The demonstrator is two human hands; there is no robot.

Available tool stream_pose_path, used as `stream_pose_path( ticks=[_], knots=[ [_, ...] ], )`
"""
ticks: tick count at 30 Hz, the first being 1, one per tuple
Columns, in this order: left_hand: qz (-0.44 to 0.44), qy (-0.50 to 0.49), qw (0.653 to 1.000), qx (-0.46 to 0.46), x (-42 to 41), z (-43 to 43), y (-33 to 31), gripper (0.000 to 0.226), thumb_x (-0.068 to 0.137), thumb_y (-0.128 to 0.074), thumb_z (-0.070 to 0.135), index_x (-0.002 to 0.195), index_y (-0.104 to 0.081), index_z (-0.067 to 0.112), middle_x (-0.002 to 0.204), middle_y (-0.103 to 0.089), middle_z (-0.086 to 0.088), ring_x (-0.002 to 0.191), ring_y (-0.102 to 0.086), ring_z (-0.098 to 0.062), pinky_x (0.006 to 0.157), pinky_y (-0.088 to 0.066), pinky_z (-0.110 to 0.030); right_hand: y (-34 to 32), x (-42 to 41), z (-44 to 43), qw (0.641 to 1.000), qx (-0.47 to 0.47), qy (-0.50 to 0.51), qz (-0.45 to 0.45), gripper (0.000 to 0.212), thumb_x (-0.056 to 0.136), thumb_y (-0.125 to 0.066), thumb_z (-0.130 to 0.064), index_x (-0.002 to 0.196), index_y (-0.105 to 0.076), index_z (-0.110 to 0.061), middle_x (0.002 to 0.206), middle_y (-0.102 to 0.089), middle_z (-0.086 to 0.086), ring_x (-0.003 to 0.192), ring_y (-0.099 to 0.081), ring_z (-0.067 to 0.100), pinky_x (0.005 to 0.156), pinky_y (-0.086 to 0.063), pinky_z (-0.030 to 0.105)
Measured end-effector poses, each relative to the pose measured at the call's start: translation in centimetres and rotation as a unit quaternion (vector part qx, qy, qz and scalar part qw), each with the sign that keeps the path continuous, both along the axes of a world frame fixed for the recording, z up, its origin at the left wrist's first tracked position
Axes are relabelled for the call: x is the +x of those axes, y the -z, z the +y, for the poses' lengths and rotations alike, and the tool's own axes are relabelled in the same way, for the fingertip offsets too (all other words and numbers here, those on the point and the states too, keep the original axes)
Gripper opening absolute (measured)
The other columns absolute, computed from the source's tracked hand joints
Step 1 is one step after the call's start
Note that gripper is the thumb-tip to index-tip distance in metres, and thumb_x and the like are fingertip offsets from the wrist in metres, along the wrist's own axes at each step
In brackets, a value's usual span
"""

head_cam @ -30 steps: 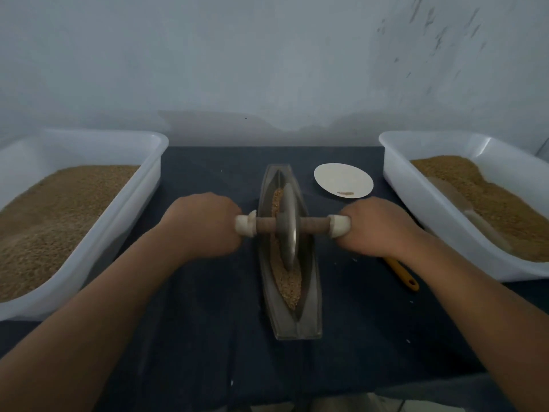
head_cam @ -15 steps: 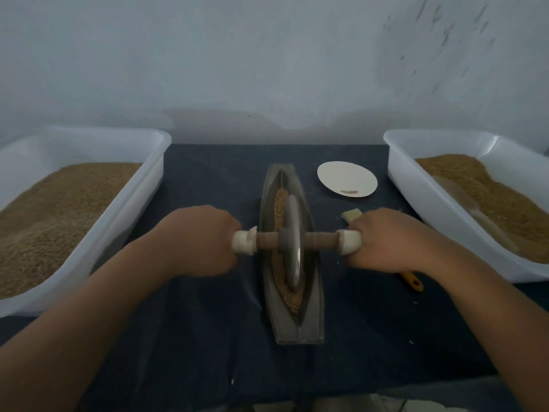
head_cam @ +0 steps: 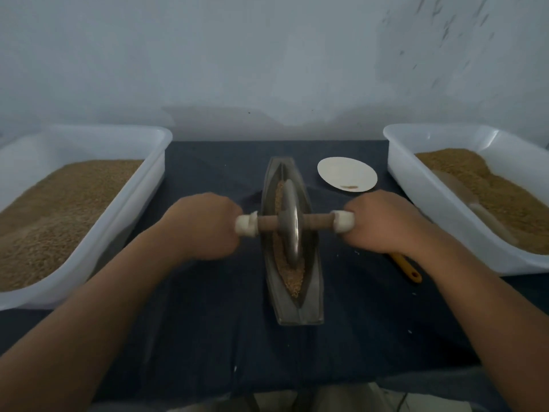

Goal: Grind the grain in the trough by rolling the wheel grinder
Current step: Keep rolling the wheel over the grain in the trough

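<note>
Dark-clothed table [head_cam: 208, 337], trough [head_cam: 300, 315] at centre, axis 12–6 o'clock. Wheel grinder [head_cam: 291, 224] mid-trough; left hand [head_cam: 202, 226], right hand [head_cam: 383, 224] wrapped round axle ends at 9 and 3 o'clock. Grain [head_cam: 294, 276] toward 6 o'clock appears coarse: grinding judged partway.

A: State of left hand [head_cam: 205, 226]?
B: Fist, knuckles up, gripping one wheel grinder [head_cam: 290, 221] handle end. Forearm stretched forward.
A: And right hand [head_cam: 383, 223]?
B: Same, other end. Both arms bare, angled inward.
</note>
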State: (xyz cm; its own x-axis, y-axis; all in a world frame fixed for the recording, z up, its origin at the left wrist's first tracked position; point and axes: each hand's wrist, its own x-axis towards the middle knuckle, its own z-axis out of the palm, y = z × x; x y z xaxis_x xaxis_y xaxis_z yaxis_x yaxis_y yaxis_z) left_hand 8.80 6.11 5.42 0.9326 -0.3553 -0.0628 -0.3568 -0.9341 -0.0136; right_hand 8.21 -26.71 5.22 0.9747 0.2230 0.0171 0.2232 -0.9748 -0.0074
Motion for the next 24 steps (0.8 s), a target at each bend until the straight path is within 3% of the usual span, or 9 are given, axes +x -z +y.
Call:
stream_pose_path(
  ticks=[2,5,8,11,14,16,20,22,24],
  knots=[
    [-0.012,0.013,1.000,0.001,-1.7,0.8,0.5,0.018,0.077,-0.059,0.051,0.071,-0.057,0.034,0.065,-0.058,0.014,0.060,-0.054,-0.002,0.052,-0.038,-0.026,-1.0,-1.4,-0.2,0.998,0.002,-0.016,0.053,0.026,0.066,-0.059,-0.061,0.070,-0.065,-0.037,0.065,-0.063,-0.011,0.062,-0.060,0.002,0.053,-0.046,0.031],
    [-0.036,0.011,0.999,0.000,-0.8,0.5,0.7,0.023,0.074,-0.055,0.054,0.068,-0.058,0.032,0.063,-0.058,0.013,0.059,-0.054,-0.005,0.052,-0.037,-0.026,-1.3,-0.4,0.3,0.998,0.002,-0.002,0.070,0.024,0.071,-0.062,-0.057,0.070,-0.065,-0.033,0.066,-0.065,-0.010,0.064,-0.062,0.006,0.054,-0.047,0.031],
    [-0.080,-0.036,0.996,-0.008,3.3,-0.9,0.2,0.023,0.075,-0.057,0.049,0.069,-0.060,0.027,0.068,-0.059,0.009,0.062,-0.057,-0.015,0.057,-0.041,-0.029,-0.9,3.0,1.5,0.998,-0.006,0.054,-0.006,0.029,0.083,-0.058,-0.054,0.076,-0.064,-0.027,0.077,-0.065,-0.007,0.073,-0.062,0.018,0.062,-0.050,0.033],
    [-0.091,-0.060,0.994,-0.003,6.8,-2.0,-0.7,0.030,0.080,-0.058,0.051,0.071,-0.061,0.023,0.074,-0.061,0.006,0.068,-0.059,-0.022,0.064,-0.045,-0.033,-0.9,5.1,2.7,0.993,0.009,0.075,-0.094,0.024,0.079,-0.052,-0.040,0.086,-0.058,-0.018,0.078,-0.062,-0.002,0.075,-0.062,0.027,0.067,-0.056,0.038],
    [-0.067,-0.043,0.997,0.005,6.7,-2.1,-1.1,0.026,0.084,-0.058,0.047,0.071,-0.059,0.025,0.075,-0.061,0.006,0.072,-0.060,-0.023,0.067,-0.049,-0.035,-0.8,4.9,2.6,0.993,0.017,0.071,-0.096,0.026,0.081,-0.055,-0.040,0.094,-0.061,-0.018,0.086,-0.067,-0.001,0.080,-0.064,0.028,0.071,-0.058,0.040],
    [-0.064,-0.018,0.998,0.011,4.4,-1.4,-0.8,0.018,0.080,-0.057,0.044,0.070,-0.056,0.028,0.073,-0.058,0.009,0.071,-0.059,-0.022,0.066,-0.048,-0.035,-0.3,3.5,1.6,0.998,0.005,0.054,-0.037,0.025,0.083,-0.058,-0.049,0.086,-0.064,-0.025,0.088,-0.068,-0.005,0.079,-0.062,0.022,0.067,-0.053,0.035],
    [-0.090,0.031,0.995,0.006,-0.9,0.2,0.6,0.021,0.073,-0.051,0.053,0.066,-0.049,0.033,0.064,-0.052,0.012,0.058,-0.049,-0.009,0.056,-0.039,-0.030,-0.2,-0.6,-0.2,0.997,-0.003,0.005,0.078,0.031,0.065,-0.055,-0.062,0.072,-0.065,-0.034,0.069,-0.064,-0.011,0.066,-0.061,0.004,0.057,-0.050,0.032],
    [-0.063,0.020,0.998,0.007,-0.9,0.3,0.8,0.023,0.073,-0.051,0.054,0.067,-0.052,0.032,0.064,-0.055,0.012,0.058,-0.050,-0.008,0.055,-0.037,-0.029,-0.2,-0.6,-0.2,0.998,0.000,0.003,0.056,0.033,0.063,-0.052,-0.063,0.069,-0.065,-0.033,0.065,-0.063,-0.011,0.063,-0.060,0.004,0.056,-0.050,0.032],
    [-0.021,-0.018,1.000,-0.007,0.8,-0.2,0.5,0.022,0.075,-0.057,0.050,0.068,-0.057,0.029,0.068,-0.060,0.010,0.063,-0.057,-0.012,0.058,-0.045,-0.030,-0.3,0.8,0.6,1.000,-0.010,0.019,-0.004,0.033,0.071,-0.053,-0.061,0.068,-0.063,-0.030,0.065,-0.063,-0.009,0.063,-0.060,0.010,0.054,-0.047,0.031]
  ],
)
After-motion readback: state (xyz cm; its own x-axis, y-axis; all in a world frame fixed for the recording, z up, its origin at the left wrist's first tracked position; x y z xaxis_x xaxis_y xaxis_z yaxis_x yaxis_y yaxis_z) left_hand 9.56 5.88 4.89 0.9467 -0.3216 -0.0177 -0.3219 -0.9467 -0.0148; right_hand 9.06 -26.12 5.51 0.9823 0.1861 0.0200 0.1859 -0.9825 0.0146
